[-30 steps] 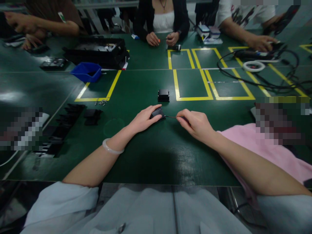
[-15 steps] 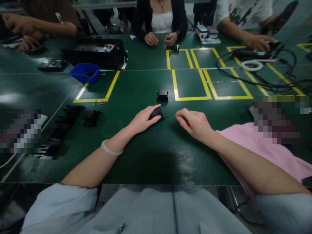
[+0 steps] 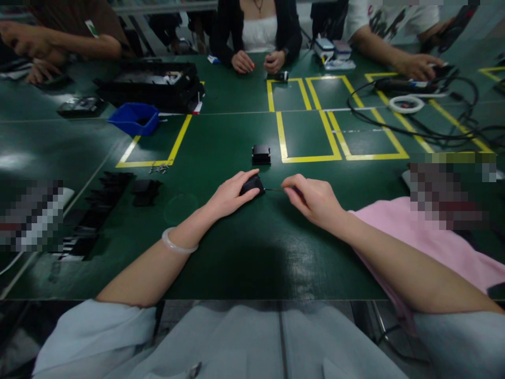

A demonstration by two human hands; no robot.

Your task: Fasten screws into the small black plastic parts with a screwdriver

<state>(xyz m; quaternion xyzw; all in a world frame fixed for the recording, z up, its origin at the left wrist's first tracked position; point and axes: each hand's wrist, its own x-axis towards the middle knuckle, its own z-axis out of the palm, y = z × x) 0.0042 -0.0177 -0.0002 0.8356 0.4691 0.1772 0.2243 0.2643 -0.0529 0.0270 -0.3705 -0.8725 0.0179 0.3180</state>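
My left hand [image 3: 232,193] grips a small black block-shaped part [image 3: 253,184] on the green table, thumb along its near side and fingers over the far side. From the right, my right hand [image 3: 310,197] pinches a thin screwdriver [image 3: 274,189]; its handle is hidden in my fingers. The screwdriver's shaft points left, and its tip meets the right side of the black part. Just beyond my hands a second black part [image 3: 261,153] with small shiny ends rests on the table.
Left of my forearm lie a black block [image 3: 145,191], a row of black parts [image 3: 100,205] and small screws [image 3: 159,168]. A blue bin [image 3: 136,118] and black trays [image 3: 153,87] stand farther back. Pink cloth [image 3: 389,218] lies under my right forearm. Cables [image 3: 418,134] and co-workers occupy the far side.
The view has shifted slightly. Both hands keep their hold, with the screwdriver still against the black part; no other clear change shows.
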